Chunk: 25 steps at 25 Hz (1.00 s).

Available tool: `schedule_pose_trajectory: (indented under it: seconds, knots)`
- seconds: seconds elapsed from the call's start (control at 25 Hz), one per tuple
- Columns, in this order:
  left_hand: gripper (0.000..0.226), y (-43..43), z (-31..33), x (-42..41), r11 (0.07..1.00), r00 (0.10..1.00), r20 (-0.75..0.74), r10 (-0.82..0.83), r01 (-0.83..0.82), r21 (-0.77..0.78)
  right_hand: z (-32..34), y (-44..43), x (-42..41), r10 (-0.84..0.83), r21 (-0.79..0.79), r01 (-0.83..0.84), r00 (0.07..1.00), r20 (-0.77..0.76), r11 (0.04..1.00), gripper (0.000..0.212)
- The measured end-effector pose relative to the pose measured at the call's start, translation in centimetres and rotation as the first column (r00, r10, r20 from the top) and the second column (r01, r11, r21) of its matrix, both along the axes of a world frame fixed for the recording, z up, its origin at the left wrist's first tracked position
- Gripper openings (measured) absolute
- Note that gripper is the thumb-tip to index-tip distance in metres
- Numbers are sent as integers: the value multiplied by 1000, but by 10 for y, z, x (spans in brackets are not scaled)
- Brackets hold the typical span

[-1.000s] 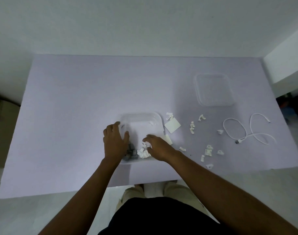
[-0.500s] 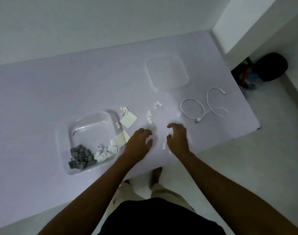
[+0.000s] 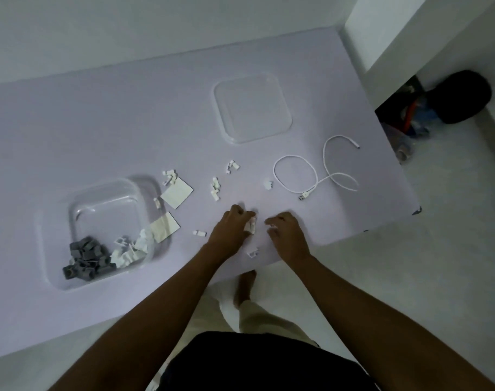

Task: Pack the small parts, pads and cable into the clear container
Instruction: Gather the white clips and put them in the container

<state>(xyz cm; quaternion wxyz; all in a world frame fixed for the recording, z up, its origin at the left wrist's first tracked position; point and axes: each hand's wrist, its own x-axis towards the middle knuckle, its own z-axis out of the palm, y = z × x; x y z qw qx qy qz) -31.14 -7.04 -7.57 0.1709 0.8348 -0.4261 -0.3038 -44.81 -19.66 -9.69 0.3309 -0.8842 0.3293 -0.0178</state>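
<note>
The clear container [image 3: 57, 241] sits at the left of the lilac table, with grey clips [image 3: 85, 259] and white parts [image 3: 129, 248] in its near side. Two white pads [image 3: 177, 191] lie by its right rim. Loose white parts [image 3: 215, 187] are scattered mid-table. The white cable [image 3: 295, 174] lies looped at the right. My left hand [image 3: 232, 230] is closed on several small white parts [image 3: 251, 224] near the front edge. Close to it on the right, my right hand [image 3: 285, 231] pinches a small white part [image 3: 273, 227]. One more white part [image 3: 252, 253] lies between my wrists.
The clear lid [image 3: 253, 108] lies flat at the back, right of centre. The table's right edge [image 3: 393, 153] drops to the floor, where a dark bag [image 3: 460, 97] and clutter sit beside a white wall corner.
Both hands left the container and moved right to the scattered white parts. They have closed on some parts near the front edge. The camera view swung right.
</note>
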Motion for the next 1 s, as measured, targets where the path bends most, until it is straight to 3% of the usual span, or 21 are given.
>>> schedule_pose_trajectory:
  seconds: [0.08,0.32,0.6,0.88,1.0]
  knots:
    - [46,-1,-6,3,1000,999,15,29,-29,-2,1,-3,0,-9,61,7,999,36,998,24]
    - [36,-3,-13,13,990,987,69,143,-143,-7,5,8,-12,200,158,-221,970,139,962,17]
    - [34,-5,-14,10,985,980,102,173,-174,-1,4,27,-26,401,70,-415,903,155,907,23]
    - [33,3,-15,18,979,976,80,202,-201,-9,-4,34,-12,465,5,-467,881,87,884,26]
    - [33,5,-12,22,976,974,54,219,-219,-12,-3,29,-5,404,6,-406,910,94,914,29]
